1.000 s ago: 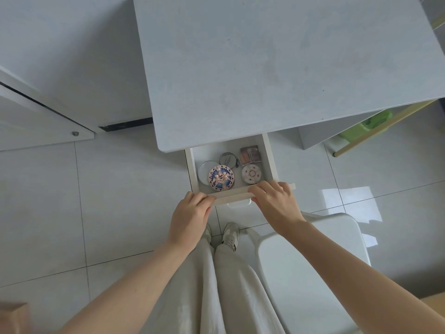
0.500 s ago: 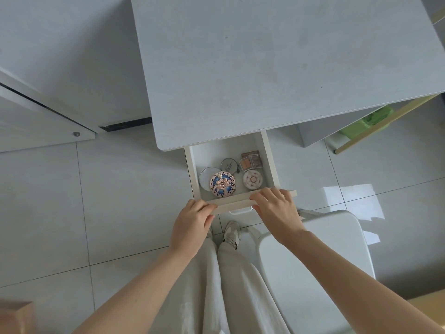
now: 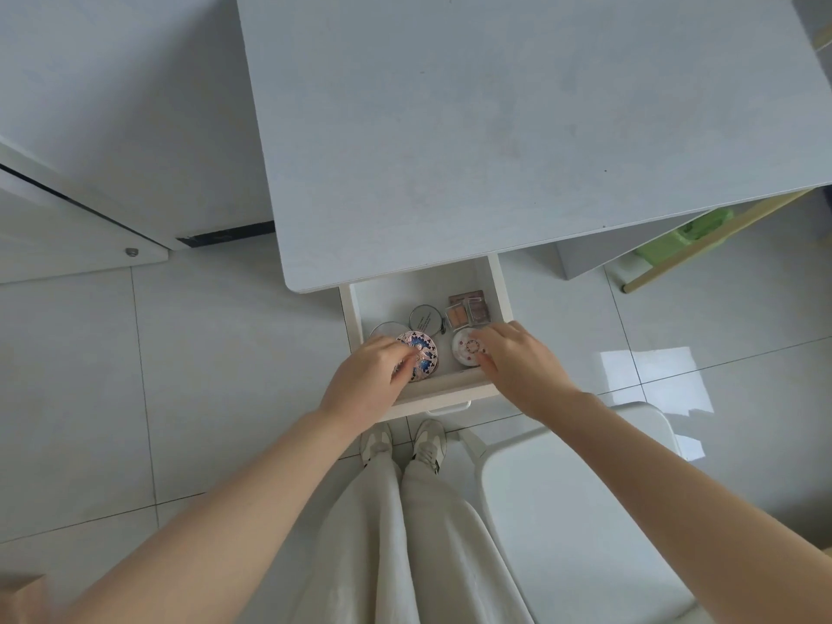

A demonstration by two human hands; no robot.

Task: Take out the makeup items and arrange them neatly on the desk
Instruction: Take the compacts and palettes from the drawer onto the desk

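- A person stands over the open drawer (image 3: 355, 308) of a pale grey desk (image 3: 517, 128), seen from a head-worn camera looking straight down; the drawer projects from under the desk's near edge.
- The left hand (image 3: 369, 380) reaches into the drawer's left side, fingers curled over the rim of a round compact with a blue and pink patterned lid (image 3: 423, 360); whether the compact is actually gripped or only touched cannot be told.
- The right hand (image 3: 517, 367) reaches into the drawer's right side, fingers bent down around a round white compact with a ring of small red marks (image 3: 466, 351), touching its right edge.
- Also in the drawer, towards its back: a round silver-lidded case (image 3: 424, 318) near the centre, and just beside it to the right a clear rectangular palette of brown and peach shades (image 3: 468, 310).
- A pale round item (image 3: 385, 330) lies partly hidden under the patterned compact at the drawer's left wall.
- All the makeup lies in the drawer.
- Below the drawer front are the person's light trousers (image 3: 405, 533) and pale shoes (image 3: 427, 443) on a tiled floor (image 3: 135, 398).
- A white chair (image 3: 585, 511) stands to the right of the drawer, near the person's right arm.
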